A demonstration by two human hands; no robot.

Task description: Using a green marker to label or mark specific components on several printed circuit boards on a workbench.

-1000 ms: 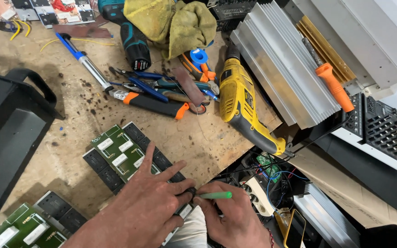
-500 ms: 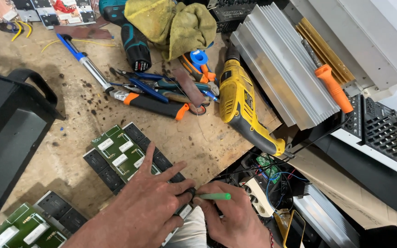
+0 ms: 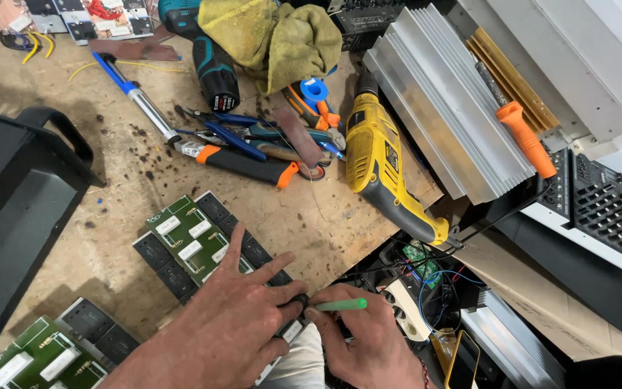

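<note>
At the near edge of the counter [image 3: 109, 216], a green circuit board [image 3: 196, 241] is pinned flat under the spread left hand [image 3: 228, 328] to steady it, while a green-handled screwdriver [image 3: 340, 305] is pinched in the right hand [image 3: 358, 346], tip against the board's near end.

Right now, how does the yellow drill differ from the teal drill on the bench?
The yellow drill lies fully in view near the bench edge; the teal drill lies at the far side, cut off by the frame. The yellow one has a cord at its handle; no cord shows on the teal one. The teal grip is black-wrapped. Both lie flat, untouched.
</note>
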